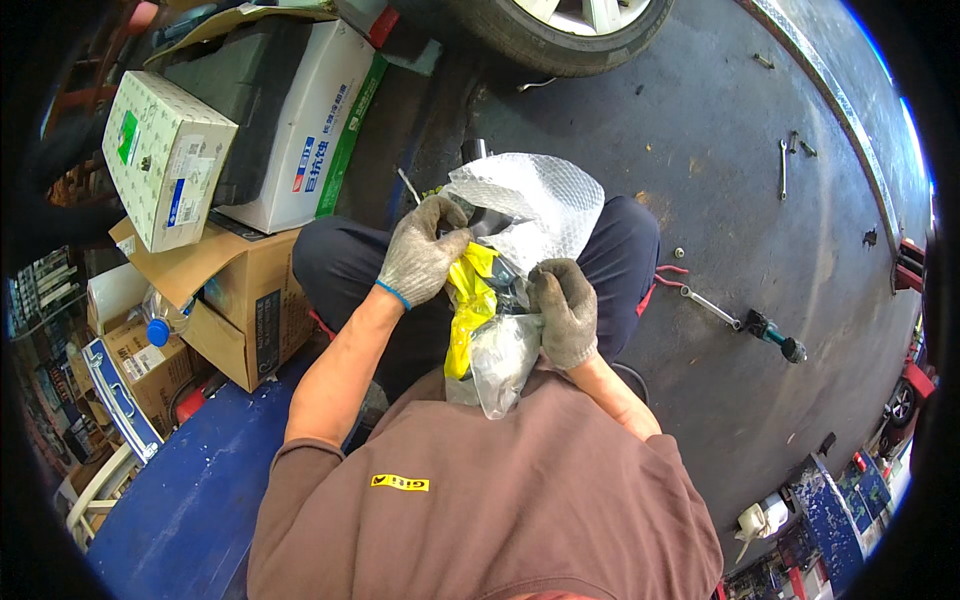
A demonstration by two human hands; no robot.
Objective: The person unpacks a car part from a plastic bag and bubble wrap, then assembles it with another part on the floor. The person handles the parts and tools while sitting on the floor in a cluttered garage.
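Note:
My left hand [426, 251], in a soiled knitted work glove with a blue cuff edge, pinches the upper end of a yellow plastic wrapper [471, 300]. My right hand [566, 311], gloved too, has its fingers curled on the edge of a clear plastic bag [506, 360] that hangs towards my shirt. Between the hands some dark object shows partly through the plastic; its kind I cannot tell. Bubble wrap [536, 199] lies over my lap just beyond both hands. A black cylindrical part [474, 150] sticks out behind it.
A car wheel [585, 37] stands ahead. On the floor at right lie a combination wrench [709, 307], red-handled pliers [670, 275], a teal and black power tool [776, 336] and another wrench [783, 171]. Cardboard boxes [259, 300] are stacked at left above a blue surface [202, 480].

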